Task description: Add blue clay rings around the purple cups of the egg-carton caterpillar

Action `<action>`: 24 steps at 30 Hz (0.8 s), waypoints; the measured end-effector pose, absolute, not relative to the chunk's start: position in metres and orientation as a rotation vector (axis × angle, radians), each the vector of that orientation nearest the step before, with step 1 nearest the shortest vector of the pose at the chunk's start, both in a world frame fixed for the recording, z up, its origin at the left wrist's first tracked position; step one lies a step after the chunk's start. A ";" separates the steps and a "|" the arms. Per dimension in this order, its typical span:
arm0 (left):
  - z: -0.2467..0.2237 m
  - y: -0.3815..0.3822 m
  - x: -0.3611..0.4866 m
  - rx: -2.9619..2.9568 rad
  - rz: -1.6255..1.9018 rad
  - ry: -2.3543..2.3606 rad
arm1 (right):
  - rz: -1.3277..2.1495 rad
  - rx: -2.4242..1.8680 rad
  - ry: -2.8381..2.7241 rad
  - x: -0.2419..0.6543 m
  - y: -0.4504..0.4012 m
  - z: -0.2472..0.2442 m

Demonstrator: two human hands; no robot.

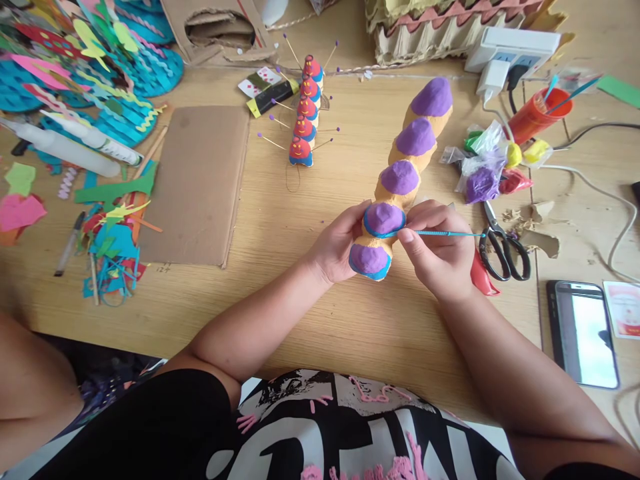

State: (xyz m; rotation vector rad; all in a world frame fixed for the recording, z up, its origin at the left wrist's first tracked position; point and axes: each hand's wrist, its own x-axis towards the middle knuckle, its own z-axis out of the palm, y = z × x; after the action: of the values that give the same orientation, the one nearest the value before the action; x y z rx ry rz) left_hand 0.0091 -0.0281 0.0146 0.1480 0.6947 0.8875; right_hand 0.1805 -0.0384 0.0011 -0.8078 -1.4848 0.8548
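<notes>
A strip of egg-carton cups (409,148) covered in orange clay, with a purple cap on each cup, slants away from me over the table. My left hand (337,250) is closed around the side of its near end. In my right hand (440,243) a thin blue stick (445,233) is pinched between thumb and fingers, its tip hidden against the second-nearest cup. Blue clay (379,268) covers the lower part of the nearest cup and rims the second one. Farther left stands a finished-looking red and blue caterpillar (306,110) with matchstick legs.
Black-handled scissors (503,252), bagged clay (483,177), an orange cup (535,119) and a phone (585,333) lie to the right. Cardboard (195,180), paper scraps (113,240) and glue bottles (75,143) are left. Egg trays (440,33) and a power strip (515,50) stand behind.
</notes>
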 end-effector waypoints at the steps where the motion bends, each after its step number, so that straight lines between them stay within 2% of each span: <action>1: 0.014 -0.028 0.009 0.148 0.884 0.699 | 0.850 -0.811 -1.485 0.180 -0.038 0.001; 24: 0.012 -0.029 0.007 0.119 0.890 0.675 | 0.834 -0.825 -1.468 0.179 -0.038 0.000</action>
State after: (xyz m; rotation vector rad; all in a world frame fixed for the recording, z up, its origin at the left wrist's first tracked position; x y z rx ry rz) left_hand 0.0074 -0.0291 0.0123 0.1188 0.6747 0.8899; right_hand 0.1792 -0.0384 -0.0005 -0.8253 -1.4679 0.8344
